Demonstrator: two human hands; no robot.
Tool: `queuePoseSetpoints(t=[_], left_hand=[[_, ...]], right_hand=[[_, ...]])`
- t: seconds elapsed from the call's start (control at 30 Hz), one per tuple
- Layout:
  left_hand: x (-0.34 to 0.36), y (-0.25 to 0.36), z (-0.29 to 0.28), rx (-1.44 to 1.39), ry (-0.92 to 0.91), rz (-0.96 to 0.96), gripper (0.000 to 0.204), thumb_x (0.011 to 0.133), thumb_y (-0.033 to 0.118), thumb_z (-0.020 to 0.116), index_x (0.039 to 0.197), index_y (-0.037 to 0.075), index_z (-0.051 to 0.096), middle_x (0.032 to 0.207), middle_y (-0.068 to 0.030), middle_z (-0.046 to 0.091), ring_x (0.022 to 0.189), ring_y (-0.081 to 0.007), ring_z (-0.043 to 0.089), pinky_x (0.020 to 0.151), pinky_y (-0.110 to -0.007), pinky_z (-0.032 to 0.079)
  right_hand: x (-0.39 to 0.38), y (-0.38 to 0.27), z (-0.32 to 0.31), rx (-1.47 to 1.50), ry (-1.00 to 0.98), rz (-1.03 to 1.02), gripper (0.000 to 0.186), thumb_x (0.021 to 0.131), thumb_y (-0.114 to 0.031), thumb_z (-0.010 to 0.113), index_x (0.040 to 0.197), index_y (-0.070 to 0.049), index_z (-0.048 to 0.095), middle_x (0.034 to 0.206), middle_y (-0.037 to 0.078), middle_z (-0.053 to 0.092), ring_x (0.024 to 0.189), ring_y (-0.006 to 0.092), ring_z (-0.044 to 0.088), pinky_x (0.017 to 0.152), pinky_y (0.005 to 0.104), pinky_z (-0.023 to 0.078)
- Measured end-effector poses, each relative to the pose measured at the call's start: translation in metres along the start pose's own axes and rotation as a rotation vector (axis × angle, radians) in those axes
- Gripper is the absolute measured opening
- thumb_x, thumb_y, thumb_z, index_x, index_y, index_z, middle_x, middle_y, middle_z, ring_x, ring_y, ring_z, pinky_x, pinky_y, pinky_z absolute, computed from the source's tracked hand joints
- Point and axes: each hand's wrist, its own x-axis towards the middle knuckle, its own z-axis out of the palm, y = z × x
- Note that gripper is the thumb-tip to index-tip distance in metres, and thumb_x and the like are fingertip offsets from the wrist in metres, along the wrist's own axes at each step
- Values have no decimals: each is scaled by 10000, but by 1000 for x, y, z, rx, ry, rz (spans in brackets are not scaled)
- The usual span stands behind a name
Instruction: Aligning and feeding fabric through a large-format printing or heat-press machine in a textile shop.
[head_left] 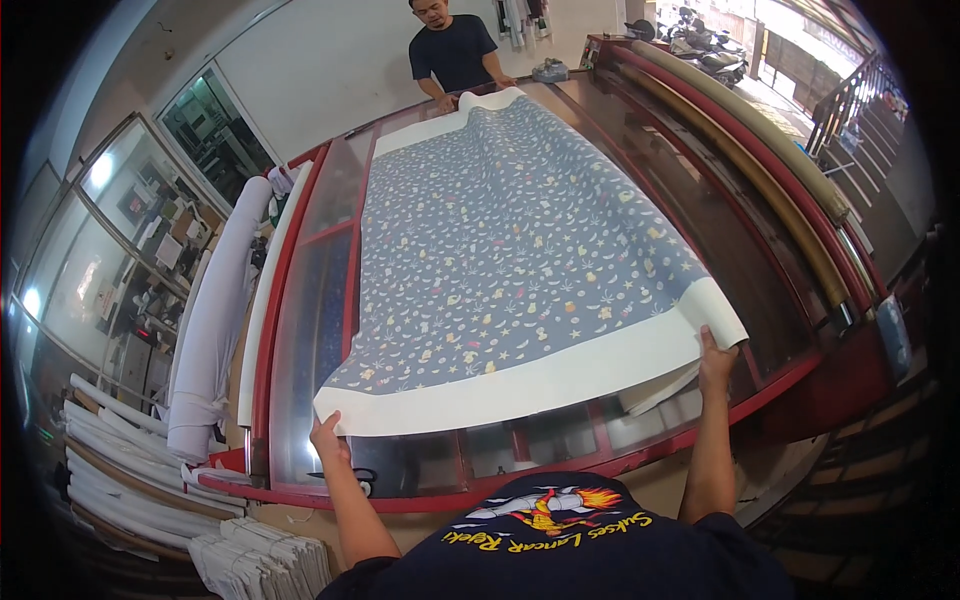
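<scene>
A wide grey-blue sheet with small scattered motifs (500,250) and a white border (540,375) lies across a red-framed table with glossy panels (315,280). My left hand (330,432) grips the near left corner of the white border, fingers closed on it. My right hand (716,355) holds the near right corner, thumb on top, where the border curves over. The sheet is wavy along its right part and hangs slightly above the panels at the near edge.
A co-worker in a dark shirt (450,55) has hands at the sheet's far end. Long rolls (750,130) run along the table's right side; white rolls (210,320) stand at left. Stacked paper (255,560) sits low at left. Stairs (860,160) and motorbikes (700,45) are at upper right.
</scene>
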Motion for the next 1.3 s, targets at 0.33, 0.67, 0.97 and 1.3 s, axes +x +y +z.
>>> queuePoseSetpoints(t=[0.33,0.67,0.97,1.3], left_hand=[[12,19,-6,116,65,108,456,774,-71,630,1221,-40,544,1117,-136,617,990,-278,626,863,-373,517],[30,20,-15,120,83,91,485,753,-90,614,1232,-38,552,1113,-128,629,975,-265,629,860,-357,511],[35,-4,-18,304,469,-25,323,745,-20,686,1060,24,630,916,-79,644,758,-226,637,597,-325,506],[-24,-30,133,1310,590,978,662,828,48,630,1433,2,364,1455,-211,407,1342,-346,396,1124,-413,300]], right_hand=[[-46,78,1,178,-53,-83,528,828,-33,705,1305,16,485,1310,152,544,1177,309,531,1024,408,387],[35,52,-56,727,55,310,379,923,-79,599,1266,63,521,1251,157,580,1099,298,598,955,443,487],[59,77,-90,-475,-450,-655,467,764,-14,602,1231,-19,578,1250,204,574,1207,409,500,1047,453,372],[29,147,-67,708,-286,562,494,881,-194,627,1295,24,470,1252,157,578,1112,324,584,979,448,452]])
